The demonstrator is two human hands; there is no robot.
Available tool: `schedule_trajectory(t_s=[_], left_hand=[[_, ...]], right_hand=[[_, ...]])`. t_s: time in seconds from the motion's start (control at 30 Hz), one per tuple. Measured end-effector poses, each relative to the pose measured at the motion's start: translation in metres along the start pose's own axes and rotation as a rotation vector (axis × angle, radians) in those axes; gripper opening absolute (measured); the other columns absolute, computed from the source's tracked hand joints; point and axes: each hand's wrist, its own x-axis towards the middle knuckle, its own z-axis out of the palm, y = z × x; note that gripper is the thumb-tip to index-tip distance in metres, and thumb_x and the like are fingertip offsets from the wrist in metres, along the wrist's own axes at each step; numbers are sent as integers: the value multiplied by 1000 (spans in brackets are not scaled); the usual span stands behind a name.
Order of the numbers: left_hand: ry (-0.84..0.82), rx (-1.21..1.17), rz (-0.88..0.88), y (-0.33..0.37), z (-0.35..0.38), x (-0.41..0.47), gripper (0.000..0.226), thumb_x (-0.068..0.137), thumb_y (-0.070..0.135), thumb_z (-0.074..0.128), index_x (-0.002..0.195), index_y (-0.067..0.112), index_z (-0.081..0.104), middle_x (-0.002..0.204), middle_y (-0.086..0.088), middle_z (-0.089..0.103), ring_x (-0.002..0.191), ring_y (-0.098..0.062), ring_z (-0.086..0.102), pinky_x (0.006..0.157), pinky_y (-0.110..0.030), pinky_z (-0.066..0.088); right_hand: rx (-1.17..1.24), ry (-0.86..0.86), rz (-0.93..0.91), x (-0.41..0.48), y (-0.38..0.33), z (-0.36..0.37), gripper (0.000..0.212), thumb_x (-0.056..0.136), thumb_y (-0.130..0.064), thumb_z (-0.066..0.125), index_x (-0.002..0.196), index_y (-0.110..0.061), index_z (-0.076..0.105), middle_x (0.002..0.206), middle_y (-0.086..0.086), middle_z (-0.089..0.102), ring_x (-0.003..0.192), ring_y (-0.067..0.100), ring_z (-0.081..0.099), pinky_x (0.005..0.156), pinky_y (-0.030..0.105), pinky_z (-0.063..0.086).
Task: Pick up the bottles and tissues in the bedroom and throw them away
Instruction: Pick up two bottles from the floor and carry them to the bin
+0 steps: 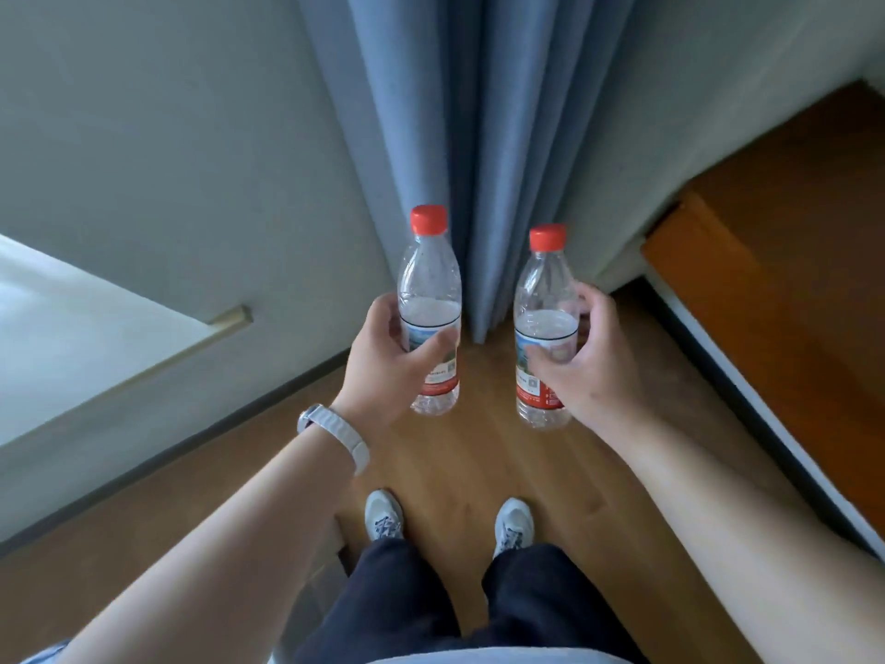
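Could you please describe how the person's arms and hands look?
The left forearm and right forearm are bare, without sleeves. The left hand and right hand wear no gloves and no visible rings. The left wrist carries a watch with a pale grey ribbed strap and a silvery case; the right wrist is bare.

- Blue curtain [479, 136] hangs in folds at top centre, reaching the floor.
- Pale wall [167, 136] fills the upper left.
- Wood floor [455, 452] runs through the centre.
- Orange-brown wooden furniture [790, 261] stands at the right edge.
- Grey sneakers [383, 515] show at bottom centre, below dark trousers [407, 606].
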Motion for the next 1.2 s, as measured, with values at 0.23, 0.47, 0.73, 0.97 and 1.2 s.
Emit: schedule_trajectory(t_s=[0.23, 0.47, 0.73, 0.97, 1.2], left_hand=[[-47, 58, 179, 106, 10, -30, 44, 77, 35, 80, 113, 33, 53, 102, 17, 68, 92, 0, 66, 79, -25, 54], [-127, -7, 275, 155, 8, -6, 43, 76, 31, 81, 112, 30, 57, 96, 17, 70, 87, 0, 68, 81, -32, 57], [-391, 19, 426, 198, 3, 45, 41, 79, 28, 79, 112, 35, 55, 98, 22, 68, 88, 8, 64, 68, -6, 49], [-663, 22, 484, 222, 33, 62, 52, 78, 33, 79, 125, 29, 55, 111, 14, 68, 99, -4, 66, 86, -30, 56], [-934, 115, 592, 231, 95, -4, 56, 82, 35, 75, 132, 31, 50, 121, 16, 63, 104, -6, 64, 87, -25, 55]], right_hand=[[52, 60, -86, -24, -62, -85, 75, 73, -20, 81, 129, -39, 36, 120, -20, 51, 104, -11, 54, 81, 15, 45], [57, 203, -83, -24, -100, -111, 74, 71, -18, 82, 129, -37, 40, 121, -18, 52, 106, -3, 56, 82, 17, 48], [58, 420, 6, -16, -144, -97, 73, 76, -14, 78, 128, -43, 36, 118, -28, 49, 105, -18, 48, 79, 9, 42], [34, 661, 171, -40, -153, -102, 76, 77, -22, 79, 136, -39, 33, 123, -23, 46, 104, 3, 54, 87, 22, 48], [54, 865, 327, -115, -134, -137, 72, 79, -23, 77, 135, -36, 34, 123, -17, 51, 107, 9, 56, 95, 36, 51]])
